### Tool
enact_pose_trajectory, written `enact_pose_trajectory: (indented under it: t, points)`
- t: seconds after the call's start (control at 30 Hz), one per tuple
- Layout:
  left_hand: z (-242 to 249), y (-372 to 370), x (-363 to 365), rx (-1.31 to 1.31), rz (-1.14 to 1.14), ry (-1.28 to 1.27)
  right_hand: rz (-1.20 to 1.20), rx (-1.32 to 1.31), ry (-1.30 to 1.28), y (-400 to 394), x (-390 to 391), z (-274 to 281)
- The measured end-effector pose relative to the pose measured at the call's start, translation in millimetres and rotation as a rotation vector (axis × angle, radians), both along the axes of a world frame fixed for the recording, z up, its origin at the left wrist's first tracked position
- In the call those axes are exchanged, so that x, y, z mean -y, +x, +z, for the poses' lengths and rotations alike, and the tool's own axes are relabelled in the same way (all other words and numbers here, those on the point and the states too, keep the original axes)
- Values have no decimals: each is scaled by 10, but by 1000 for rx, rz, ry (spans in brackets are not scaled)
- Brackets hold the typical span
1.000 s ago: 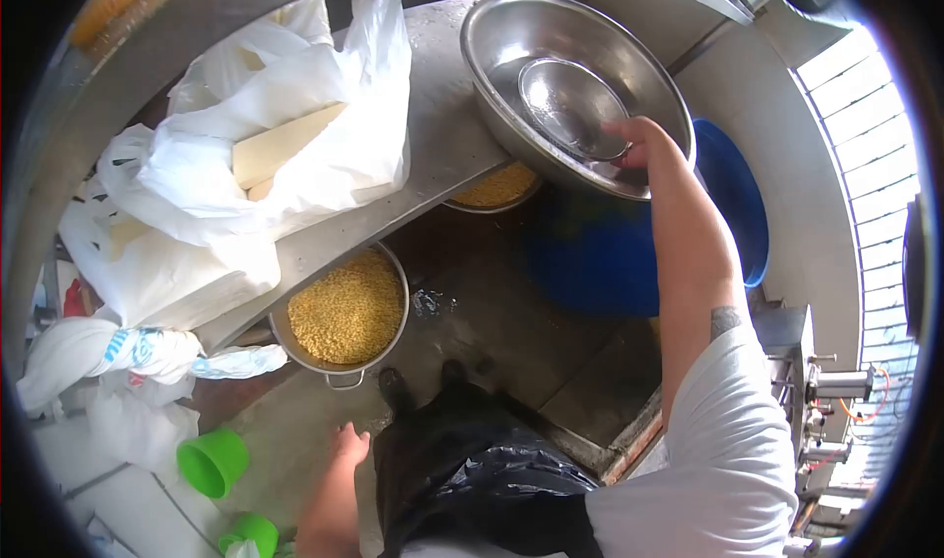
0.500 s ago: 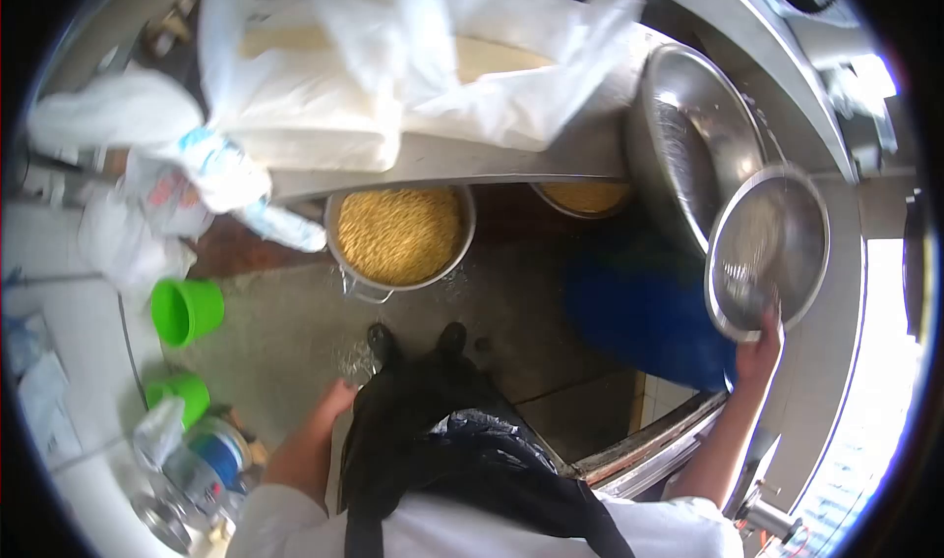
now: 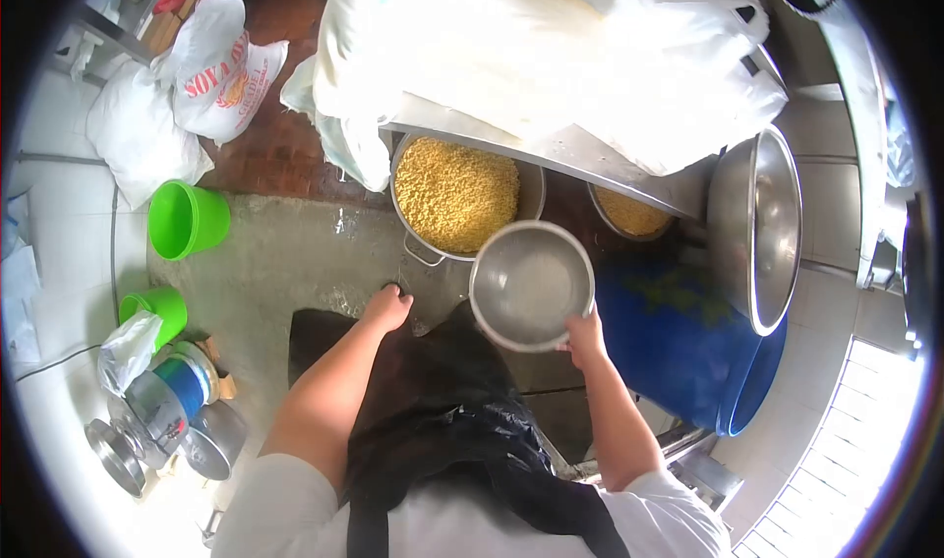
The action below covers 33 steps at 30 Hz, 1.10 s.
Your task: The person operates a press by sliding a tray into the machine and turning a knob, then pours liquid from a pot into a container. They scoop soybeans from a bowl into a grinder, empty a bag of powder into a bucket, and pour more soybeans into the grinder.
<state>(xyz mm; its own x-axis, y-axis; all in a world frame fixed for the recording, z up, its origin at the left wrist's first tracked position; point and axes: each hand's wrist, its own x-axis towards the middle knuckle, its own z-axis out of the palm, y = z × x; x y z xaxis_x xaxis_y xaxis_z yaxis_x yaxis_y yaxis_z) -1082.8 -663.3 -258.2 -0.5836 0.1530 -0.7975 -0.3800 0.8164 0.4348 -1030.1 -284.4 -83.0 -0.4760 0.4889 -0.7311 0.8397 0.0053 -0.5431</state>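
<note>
My right hand [image 3: 586, 338] grips the rim of a round metal bowl [image 3: 533, 285], and the bowl's inside faces up at me with nothing visible in it. The bowl is in front of my apron, close to the lower right edge of a large metal pot [image 3: 532, 196]. Yellow soybeans [image 3: 456, 194] fill that pot, which stands on the floor. To the left, my left hand [image 3: 390, 307] hangs below the pot with its fingers curled closed and nothing visible in it.
A metal counter [image 3: 556, 145] with white plastic bags [image 3: 551, 57] overhangs the pot. Under it is a second pot of soybeans [image 3: 632, 211]. A big steel basin [image 3: 777, 229] leans by a blue barrel [image 3: 654, 337]. Green buckets [image 3: 204, 222] and white sacks [image 3: 221, 76] lie left.
My right hand has brought the metal bowl from beside the steel basin at right to in front of me. My left hand has moved forward and slightly right, and my view has shifted.
</note>
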Motion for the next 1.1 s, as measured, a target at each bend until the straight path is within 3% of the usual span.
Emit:
enact_pose_trajectory:
  t: [0.13, 0.2, 0.3, 0.37, 0.4, 0.47, 0.5, 0.53, 0.6, 0.73, 0.9, 1.0, 1.03, 1.1]
  points:
    - [-88, -212, -120, -89, 82, -26, 364, -19, 367, -1074, 91, -436]
    - [-16, -360, -203, -136, 208, -40, 624, -160, 678, -1596, 52, -838]
    - [-284, -444, -321, -137, 286, -7, 775, -123, 809, -2352, 68, -1329]
    - [-370, -549, -419, -145, 335, 22, 1031, 248, 806, -2831, 83, -1579]
    - [-382, -562, -482, -135, 341, 18, 1041, 254, 800, -2934, 48, -1784]
    - [-424, -635, -596, -96, 542, 125, 1077, 44, 967, -3106, -53, -2241]
    - [-913, -519, -661, -231, 615, 223, 1102, -13, 1036, -3206, -53, -2379]
    - [-939, -548, -698, -227, 633, 222, 1121, -16, 1037, -3252, -37, -2527]
    - [-926, -567, -800, -94, 807, 264, 1038, -340, 1184, -3281, 30, -2826]
    - [-1032, -573, -852, -115, 717, 136, 1184, -142, 1090, -3274, 269, -2705]
    - [-1113, -616, -867, -106, 604, 66, 1089, -534, 831, -3375, 83, -2261]
    - [-1065, -632, -880, -111, 592, 48, 1191, -558, 1039, -3232, -375, -3017]
    - [-1044, -640, -878, -90, 605, 40, 1063, -372, 852, -3120, -502, -3297]
    - [-1119, -616, -889, -109, 582, 26, 927, -195, 665, -3005, -472, -3337]
